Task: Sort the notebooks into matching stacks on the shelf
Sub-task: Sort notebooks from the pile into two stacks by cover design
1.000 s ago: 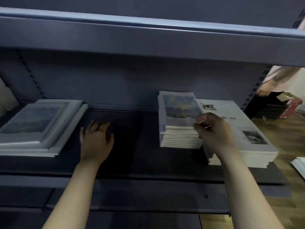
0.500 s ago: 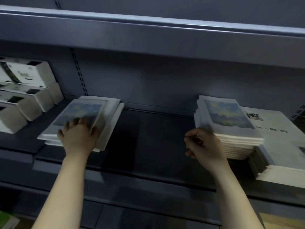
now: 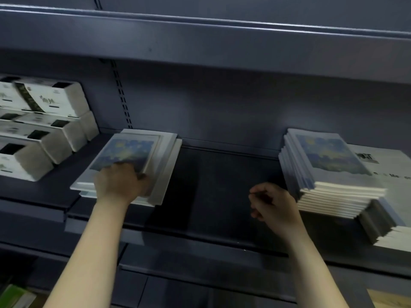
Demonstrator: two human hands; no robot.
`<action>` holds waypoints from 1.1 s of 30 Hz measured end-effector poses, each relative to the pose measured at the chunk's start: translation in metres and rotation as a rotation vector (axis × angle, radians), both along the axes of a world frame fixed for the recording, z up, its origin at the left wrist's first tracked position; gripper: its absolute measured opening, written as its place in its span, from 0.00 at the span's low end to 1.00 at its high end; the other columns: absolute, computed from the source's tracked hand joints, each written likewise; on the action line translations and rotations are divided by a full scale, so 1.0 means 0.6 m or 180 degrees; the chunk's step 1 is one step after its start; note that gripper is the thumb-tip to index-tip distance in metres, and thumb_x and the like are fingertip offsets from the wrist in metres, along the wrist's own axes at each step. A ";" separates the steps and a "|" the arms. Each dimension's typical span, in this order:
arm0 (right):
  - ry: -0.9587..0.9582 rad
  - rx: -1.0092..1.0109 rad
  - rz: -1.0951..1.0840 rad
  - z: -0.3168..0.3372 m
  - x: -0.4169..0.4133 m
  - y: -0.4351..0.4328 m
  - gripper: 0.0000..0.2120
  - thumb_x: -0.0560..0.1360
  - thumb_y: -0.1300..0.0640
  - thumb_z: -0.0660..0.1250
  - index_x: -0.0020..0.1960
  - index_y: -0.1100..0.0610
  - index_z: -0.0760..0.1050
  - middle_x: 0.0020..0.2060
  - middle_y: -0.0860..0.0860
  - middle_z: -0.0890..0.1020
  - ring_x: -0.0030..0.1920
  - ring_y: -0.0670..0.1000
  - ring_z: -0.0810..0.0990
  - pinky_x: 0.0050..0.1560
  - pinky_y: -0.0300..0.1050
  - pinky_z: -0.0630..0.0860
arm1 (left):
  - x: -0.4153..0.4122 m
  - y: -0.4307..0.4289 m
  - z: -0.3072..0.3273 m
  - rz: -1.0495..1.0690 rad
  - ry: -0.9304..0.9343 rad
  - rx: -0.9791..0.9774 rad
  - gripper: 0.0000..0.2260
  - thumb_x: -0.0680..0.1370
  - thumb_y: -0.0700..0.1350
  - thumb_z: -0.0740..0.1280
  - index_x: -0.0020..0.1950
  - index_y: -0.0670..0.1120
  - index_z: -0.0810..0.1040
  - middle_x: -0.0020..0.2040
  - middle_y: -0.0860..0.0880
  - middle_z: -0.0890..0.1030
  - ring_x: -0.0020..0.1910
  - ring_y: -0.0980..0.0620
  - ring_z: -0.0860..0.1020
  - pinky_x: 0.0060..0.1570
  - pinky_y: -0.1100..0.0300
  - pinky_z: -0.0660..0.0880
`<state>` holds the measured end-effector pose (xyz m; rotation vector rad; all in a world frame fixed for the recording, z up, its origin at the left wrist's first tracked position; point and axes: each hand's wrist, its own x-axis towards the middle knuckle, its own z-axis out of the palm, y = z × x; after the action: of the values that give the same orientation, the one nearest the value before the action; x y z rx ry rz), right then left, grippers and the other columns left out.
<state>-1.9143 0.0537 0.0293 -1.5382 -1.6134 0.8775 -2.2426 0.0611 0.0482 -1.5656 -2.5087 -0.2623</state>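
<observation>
Dark metal shelf (image 3: 222, 196) in a store unit, another board overhead, dim light. Landmark: the painted-cover stack (image 3: 329, 172) at the right of the shelf.

Task item now: a painted-cover notebook (image 3: 126, 152), far left of that stack, lying on top of a low pile of plain white notebooks (image 3: 164, 165). Cover looks like a match for the stack, so it's probably misfiled.

Left hand (image 3: 120, 183) sits on the notebook's near edge, fingers curled over it. Whether it's actually pinched or just pressed flat, can't tell; motion blur. Right hand (image 3: 273, 203) hovers just left of the stack's near corner, loosely clenched, holding nothing.

Handling guess: thin, light, soft-cover, will flex if lifted by one corner. Glossy cover likely slides easily on the pile below. Best to take the near edge, thumb under, or slide it off toward the open gap first.

Around: white boxes (image 3: 44, 121) beyond the pile, further left. Bigger white printed notebooks (image 3: 391, 174) touching the stack on its right side. Shelf between pile and stack is open, so nothing blocks the transfer. The stack is tall and slightly fanned, so set down gently.
</observation>
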 end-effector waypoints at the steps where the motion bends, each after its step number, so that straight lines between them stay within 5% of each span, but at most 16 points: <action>1: 0.0007 -0.0024 -0.0009 -0.003 -0.004 0.000 0.06 0.76 0.58 0.68 0.45 0.47 0.77 0.35 0.47 0.83 0.31 0.45 0.83 0.29 0.32 0.73 | -0.003 -0.004 -0.003 0.0035 0.0033 0.0091 0.22 0.75 0.63 0.60 0.50 0.46 0.82 0.47 0.41 0.82 0.48 0.40 0.80 0.40 0.56 0.70; 8: -0.0053 -0.0085 -0.0010 -0.015 -0.021 0.000 0.07 0.75 0.58 0.69 0.45 0.46 0.77 0.35 0.47 0.83 0.30 0.45 0.83 0.33 0.38 0.75 | -0.046 -0.004 -0.017 0.0264 -0.0294 0.0288 0.15 0.81 0.48 0.59 0.60 0.43 0.79 0.59 0.37 0.76 0.59 0.34 0.70 0.53 0.45 0.69; 14: -0.0136 -0.0072 -0.0040 -0.019 -0.027 -0.002 0.07 0.75 0.58 0.69 0.46 0.46 0.77 0.36 0.47 0.83 0.31 0.44 0.83 0.32 0.36 0.74 | -0.088 0.000 -0.003 0.0707 -0.1032 -0.0272 0.33 0.73 0.67 0.61 0.70 0.45 0.68 0.68 0.37 0.69 0.67 0.35 0.65 0.63 0.40 0.60; 25: -0.0169 -0.0040 -0.0028 -0.022 -0.048 -0.002 0.07 0.75 0.58 0.69 0.46 0.46 0.77 0.37 0.47 0.83 0.31 0.44 0.83 0.33 0.38 0.74 | -0.098 -0.002 0.018 0.0631 -0.1054 0.0026 0.31 0.67 0.67 0.70 0.58 0.44 0.79 0.57 0.39 0.80 0.58 0.38 0.76 0.53 0.48 0.73; 33: -0.0178 -0.0016 -0.0055 -0.027 -0.050 -0.004 0.07 0.75 0.58 0.69 0.45 0.46 0.77 0.36 0.47 0.83 0.31 0.45 0.83 0.33 0.39 0.75 | -0.109 0.001 0.024 0.0752 -0.1130 -0.0025 0.44 0.59 0.69 0.74 0.65 0.41 0.74 0.64 0.37 0.73 0.63 0.36 0.70 0.58 0.45 0.70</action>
<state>-1.9443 0.0513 0.0134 -1.5908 -1.6362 0.8368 -2.3077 0.0614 0.0629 -1.3020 -2.9321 -0.5384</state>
